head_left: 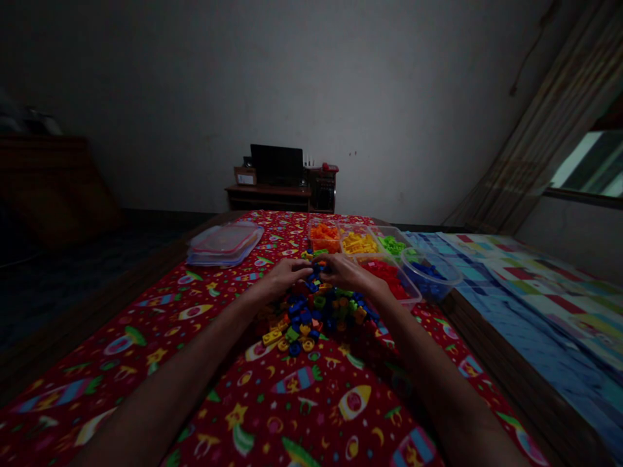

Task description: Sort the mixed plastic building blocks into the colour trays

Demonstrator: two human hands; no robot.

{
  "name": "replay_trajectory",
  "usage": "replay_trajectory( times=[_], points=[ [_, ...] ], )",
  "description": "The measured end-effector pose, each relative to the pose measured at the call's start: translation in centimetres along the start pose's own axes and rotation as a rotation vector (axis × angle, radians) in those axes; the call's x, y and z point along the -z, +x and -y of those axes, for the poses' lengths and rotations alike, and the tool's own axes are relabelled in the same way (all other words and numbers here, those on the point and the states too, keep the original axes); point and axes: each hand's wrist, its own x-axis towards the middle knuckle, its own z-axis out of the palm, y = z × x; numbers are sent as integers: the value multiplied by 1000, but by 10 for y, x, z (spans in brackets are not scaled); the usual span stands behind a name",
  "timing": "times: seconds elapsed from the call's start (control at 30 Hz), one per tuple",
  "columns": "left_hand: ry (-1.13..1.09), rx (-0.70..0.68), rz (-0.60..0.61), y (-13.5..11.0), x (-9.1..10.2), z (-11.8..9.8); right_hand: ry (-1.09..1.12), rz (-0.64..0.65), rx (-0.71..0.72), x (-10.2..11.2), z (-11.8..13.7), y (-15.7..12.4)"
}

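Hands (287,275) half curled, over bricks (302,315), grip unclear

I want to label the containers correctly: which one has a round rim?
The rightmost clear plastic container, holding blue toy pieces; the others look rectangular.

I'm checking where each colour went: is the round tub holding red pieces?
No, the round tub holds blue pieces, while the red pieces lie to its left.
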Motion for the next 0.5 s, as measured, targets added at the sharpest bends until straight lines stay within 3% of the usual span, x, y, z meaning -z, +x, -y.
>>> replay_trajectory(
  times=[0.1, 0.23, 0.37, 0.5],
  points=[
    [-177, 94, -14, -4, -4, -2, 38, 10, 66, -5, -2, 2],
    [-322, 166, -92, -7, -6, -7, 15, -66, 9, -5, -2, 2],
    [-176, 163, -137, -5, -2, -4, -90, -233, -136, 15, -13, -2],
    [40, 38, -91, 2, 0, 6, -241, -404, -349, 56, -40, -23]
  ],
)
